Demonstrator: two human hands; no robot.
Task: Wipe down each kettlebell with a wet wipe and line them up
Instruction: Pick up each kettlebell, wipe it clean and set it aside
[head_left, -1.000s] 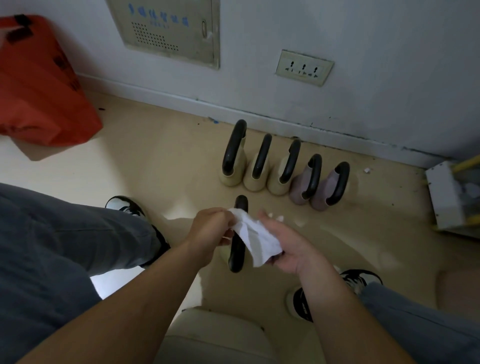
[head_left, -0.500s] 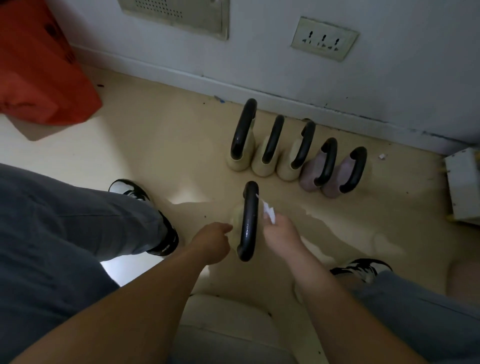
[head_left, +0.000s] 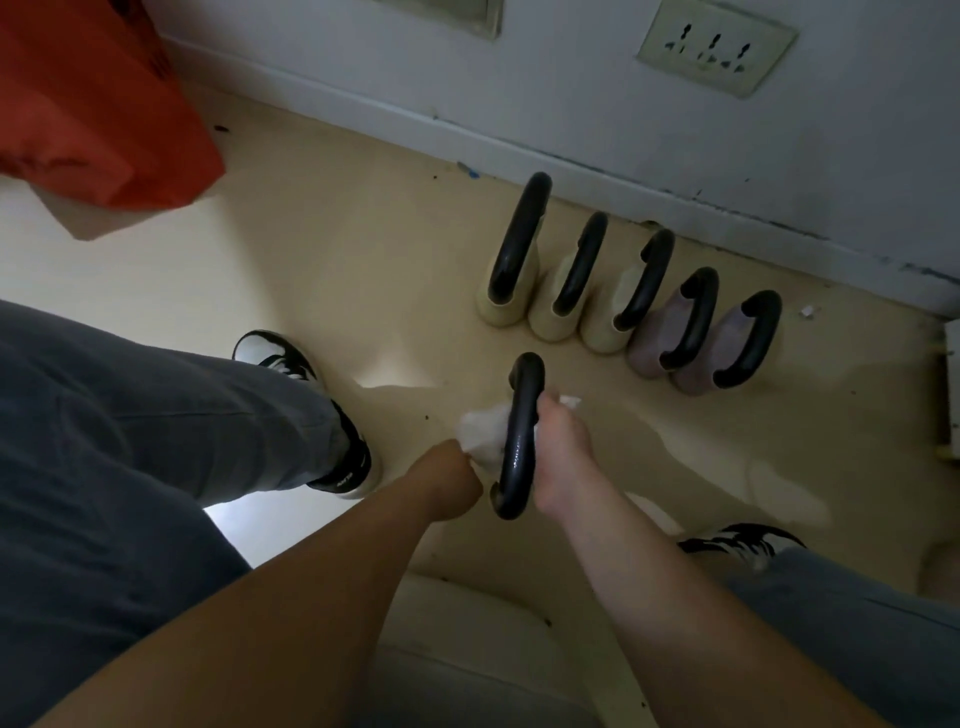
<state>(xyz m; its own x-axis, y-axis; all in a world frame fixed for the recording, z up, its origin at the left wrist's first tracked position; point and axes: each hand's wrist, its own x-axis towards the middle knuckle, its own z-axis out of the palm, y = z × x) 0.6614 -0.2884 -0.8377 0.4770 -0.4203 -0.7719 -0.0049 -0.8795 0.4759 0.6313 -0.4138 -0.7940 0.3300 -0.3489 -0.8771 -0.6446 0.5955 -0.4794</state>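
A kettlebell with a black handle (head_left: 521, 436) stands on the floor in front of me, its body hidden under my hands. A white wet wipe (head_left: 483, 434) runs under the handle, showing on both sides. My left hand (head_left: 448, 483) pinches the wipe's left end. My right hand (head_left: 560, 457) grips the other end (head_left: 569, 401) on the right of the handle. Behind, several kettlebells stand in a row by the wall: three cream ones (head_left: 553, 317) and two mauve ones (head_left: 727, 348).
An orange bag (head_left: 88, 104) lies at the far left by the wall. A wall socket (head_left: 717, 47) sits above the row. My shoes (head_left: 343, 457) (head_left: 743, 540) flank the kettlebell. A white box edge (head_left: 950, 389) is at the right. A pale seat (head_left: 457, 649) is below me.
My hands dropped from chest height down to the front kettlebell. The wipe, first held up between both hands, now lies spread under its handle with one hand on each side.
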